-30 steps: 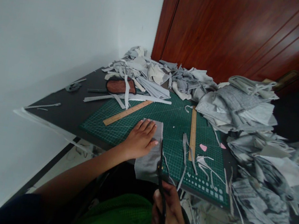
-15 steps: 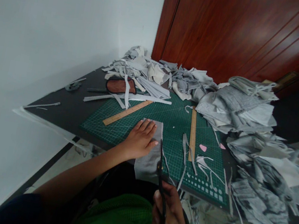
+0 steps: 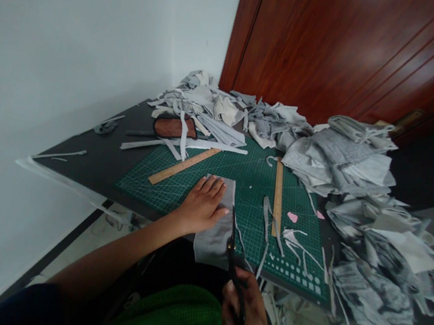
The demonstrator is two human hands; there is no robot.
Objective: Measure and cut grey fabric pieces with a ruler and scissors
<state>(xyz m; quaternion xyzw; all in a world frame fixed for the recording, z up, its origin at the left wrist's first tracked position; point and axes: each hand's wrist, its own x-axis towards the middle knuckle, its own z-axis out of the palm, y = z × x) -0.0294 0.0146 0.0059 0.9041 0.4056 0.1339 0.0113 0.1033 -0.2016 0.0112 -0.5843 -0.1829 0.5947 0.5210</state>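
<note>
My left hand (image 3: 204, 204) lies flat with fingers stretched out, pressing a grey piece of fabric (image 3: 212, 243) onto the green cutting mat (image 3: 237, 163). The fabric's near end hangs over the table edge towards my lap. In my right hand (image 3: 248, 308) is a pair of black scissors (image 3: 231, 263), with my fingers through the handles. The blades point away from me along the fabric's right edge. A thin grey strip (image 3: 241, 238) curls beside the blades on the right.
Wooden rulers (image 3: 185, 166) lie on the mat, left and right. Grey fabric heaps (image 3: 339, 156) line the back and right. A brown pad with black edging (image 3: 170, 126) sits at back left. Pink scraps (image 3: 292, 217) and loose grey strips (image 3: 265, 213) lie right of the fabric.
The scissors' handles have shifted slightly, the blades staying along the fabric's right edge. My left hand stays flat in place. The whole view has tilted slightly.
</note>
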